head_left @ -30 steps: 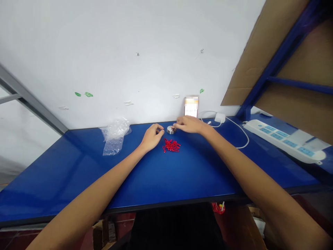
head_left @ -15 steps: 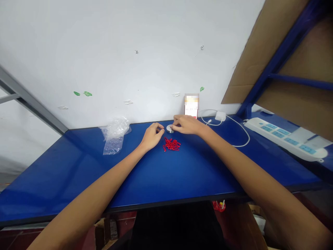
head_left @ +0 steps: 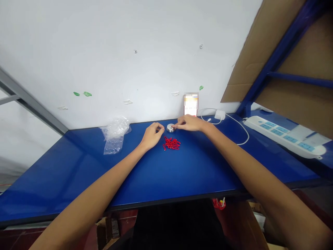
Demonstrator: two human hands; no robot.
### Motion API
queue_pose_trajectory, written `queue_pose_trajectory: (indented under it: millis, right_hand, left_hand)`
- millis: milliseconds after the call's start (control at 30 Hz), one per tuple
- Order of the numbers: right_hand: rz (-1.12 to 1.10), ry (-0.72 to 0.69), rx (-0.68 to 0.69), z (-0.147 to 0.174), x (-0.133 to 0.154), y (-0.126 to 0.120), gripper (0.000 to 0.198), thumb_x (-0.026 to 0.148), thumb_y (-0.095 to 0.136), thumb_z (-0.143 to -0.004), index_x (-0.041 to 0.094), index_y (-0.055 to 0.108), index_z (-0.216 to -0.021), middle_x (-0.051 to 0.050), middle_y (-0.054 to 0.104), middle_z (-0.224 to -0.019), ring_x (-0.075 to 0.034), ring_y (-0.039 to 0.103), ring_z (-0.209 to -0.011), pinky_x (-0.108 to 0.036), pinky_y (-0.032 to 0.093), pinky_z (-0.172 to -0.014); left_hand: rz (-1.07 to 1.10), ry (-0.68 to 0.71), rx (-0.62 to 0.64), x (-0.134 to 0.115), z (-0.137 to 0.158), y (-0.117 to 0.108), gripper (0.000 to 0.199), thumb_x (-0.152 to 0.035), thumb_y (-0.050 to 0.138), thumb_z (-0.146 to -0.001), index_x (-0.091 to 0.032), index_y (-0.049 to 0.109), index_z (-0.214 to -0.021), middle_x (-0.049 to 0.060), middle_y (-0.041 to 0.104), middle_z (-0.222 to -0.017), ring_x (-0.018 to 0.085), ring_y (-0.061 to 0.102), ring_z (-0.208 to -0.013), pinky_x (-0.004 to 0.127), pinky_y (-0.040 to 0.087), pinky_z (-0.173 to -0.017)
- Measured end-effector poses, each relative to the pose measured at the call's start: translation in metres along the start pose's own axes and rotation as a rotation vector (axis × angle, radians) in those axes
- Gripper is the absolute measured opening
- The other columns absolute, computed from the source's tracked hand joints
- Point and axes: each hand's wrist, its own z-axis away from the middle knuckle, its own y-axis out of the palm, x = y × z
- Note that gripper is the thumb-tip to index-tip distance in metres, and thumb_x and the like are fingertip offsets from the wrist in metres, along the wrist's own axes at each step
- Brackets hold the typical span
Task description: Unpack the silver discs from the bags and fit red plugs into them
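Note:
A small round silvery tin (head_left: 170, 128) with a pale top stands on the blue table near the wall. My right hand (head_left: 187, 123) reaches over its right side, fingertips drawn together and touching the top; whatever they pinch is too small to make out. To the left of the tin rests my left hand (head_left: 153, 134), thumb and fingers curled to a pinch, their tips apart from the tin. Anything between them is hidden. Just in front of the tin lies a loose pile of red cord loops (head_left: 172, 143), untouched by either hand.
Crumpled clear plastic bags (head_left: 114, 135) lie to the left. Behind my right hand a lit phone (head_left: 190, 105) leans on the wall. A white charger (head_left: 220, 115) with its cable and a white power strip (head_left: 283, 134) lie to the right on the blue table (head_left: 166, 177).
My right hand has drawn slightly back to the right, so more of the tin's top shows. My left hand and the red pile stay put.

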Motion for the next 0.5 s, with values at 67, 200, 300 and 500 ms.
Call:
queue_pose_trajectory:
  millis: [67, 200, 300, 500]
  right_hand:
    - [-0.1, 0.004, -0.001, -0.001, -0.007, 0.002, 0.039, 0.052, 0.065, -0.101, 0.021, 0.088, -0.097, -0.007, 0.08, -0.099, -0.02, 0.065, -0.083, -0.031, 0.043, -0.073]
    - [-0.144, 0.007, -0.045, -0.003, -0.007, 0.007, 0.037, 0.047, 0.062, -0.1, 0.022, 0.09, -0.104, -0.008, 0.084, -0.103, -0.021, 0.067, -0.085, -0.031, 0.046, -0.075]
    - [-0.074, 0.023, -0.091, -0.004, 0.007, 0.011, 0.038, 0.043, 0.06, -0.101, 0.02, 0.09, -0.103, -0.008, 0.084, -0.095, -0.02, 0.062, -0.075, -0.033, 0.043, -0.07]
    - [0.158, -0.019, -0.096, -0.003, 0.031, 0.012, 0.038, 0.04, 0.058, -0.101, 0.018, 0.088, -0.094, -0.008, 0.077, -0.078, -0.017, 0.057, -0.066, -0.034, 0.033, -0.064]
  left_hand:
    - [0.0, 0.005, 0.001, 0.0, 0.0, 0.0, 0.013, -0.023, 0.061, -0.1, -0.023, 0.074, -0.101, 0.005, 0.078, -0.112, 0.022, 0.074, -0.102, 0.037, 0.058, -0.095]
    - [0.002, 0.001, 0.006, -0.001, 0.0, 0.0, 0.014, -0.023, 0.061, -0.1, -0.023, 0.075, -0.101, 0.005, 0.078, -0.111, 0.022, 0.073, -0.101, 0.038, 0.057, -0.095]
    - [-0.008, -0.002, 0.014, -0.003, 0.001, -0.001, 0.014, -0.023, 0.061, -0.1, -0.023, 0.075, -0.101, 0.005, 0.078, -0.11, 0.023, 0.073, -0.102, 0.038, 0.057, -0.094]
    - [-0.059, 0.028, 0.038, -0.008, 0.002, -0.004, 0.017, -0.022, 0.058, -0.1, -0.023, 0.075, -0.097, 0.005, 0.078, -0.107, 0.024, 0.072, -0.1, 0.038, 0.056, -0.095]
